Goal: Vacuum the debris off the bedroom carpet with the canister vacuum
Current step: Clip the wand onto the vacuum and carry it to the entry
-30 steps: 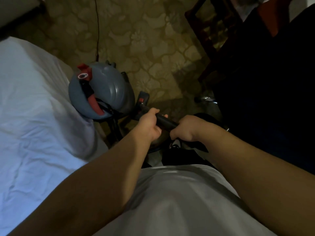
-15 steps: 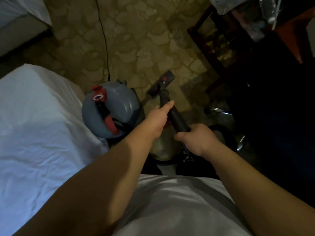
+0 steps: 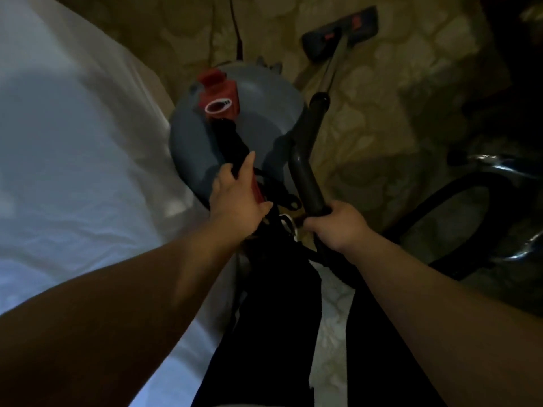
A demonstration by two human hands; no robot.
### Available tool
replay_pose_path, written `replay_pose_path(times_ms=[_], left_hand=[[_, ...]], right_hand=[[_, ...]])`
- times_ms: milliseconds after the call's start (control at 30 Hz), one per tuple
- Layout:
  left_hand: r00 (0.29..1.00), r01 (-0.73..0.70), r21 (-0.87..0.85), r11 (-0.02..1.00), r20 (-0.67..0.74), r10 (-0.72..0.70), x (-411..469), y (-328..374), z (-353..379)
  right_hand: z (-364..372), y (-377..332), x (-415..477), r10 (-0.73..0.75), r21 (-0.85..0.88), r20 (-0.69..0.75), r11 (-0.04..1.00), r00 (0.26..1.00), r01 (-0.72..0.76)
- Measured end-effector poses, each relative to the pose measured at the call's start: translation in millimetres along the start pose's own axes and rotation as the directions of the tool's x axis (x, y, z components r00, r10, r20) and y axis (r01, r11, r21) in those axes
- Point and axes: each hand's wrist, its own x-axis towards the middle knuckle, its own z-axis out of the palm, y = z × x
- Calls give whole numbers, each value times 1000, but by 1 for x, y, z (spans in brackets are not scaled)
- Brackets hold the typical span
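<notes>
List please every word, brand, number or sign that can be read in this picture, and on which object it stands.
None can be read.
White ring mark with a small dark patch on the red part of the grey canister vacuum: too blurred to read.
Red patches on the floor nozzle: no lettering can be made out.

Patterned carpet (image 3: 367, 118) beside a white-sheeted bed (image 3: 73, 171).

The grey canister vacuum (image 3: 264, 113) stands on the carpet, tight against the bed's edge. Beyond the canister, up and to its right, the floor head (image 3: 323, 44) lies flat on the carpet. A dark cord (image 3: 235, 22) runs away behind the canister. Right of the canister, a dark hose (image 3: 440, 207) seems to loop over the floor.
</notes>
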Motion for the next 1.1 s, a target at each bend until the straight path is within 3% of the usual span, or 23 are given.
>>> replay_pose_path(times_ms=[167, 300, 467, 633, 933, 1033, 1100], left_hand=[[987, -97, 18, 995, -124, 99, 37, -16, 55], [909, -209, 115, 971, -344, 237, 45, -27, 101], [853, -239, 105, 965, -452, 260, 49, -34, 119], [835, -248, 146, 958, -469, 288, 49, -33, 120], [853, -156, 95, 983, -489, 182, 45, -22, 123], [884, -167, 109, 980, -423, 198, 42, -24, 116], [900, -216, 101, 971, -366, 238, 36, -25, 106]], right_hand=[[24, 20, 58, 25, 55, -15, 998, 1000, -24], [30, 60, 85, 67, 87, -58, 994, 996, -62], [42, 80, 121, 132, 212, 11, 969, 991, -131], [48, 56, 156, 127, 343, -19, 933, 992, -113], [43, 53, 155, 48, 365, 28, 929, 998, -55], [33, 34, 146, 55, 415, 47, 907, 997, -70], [23, 10, 133, 0, 441, 2, 898, 1000, -1]])
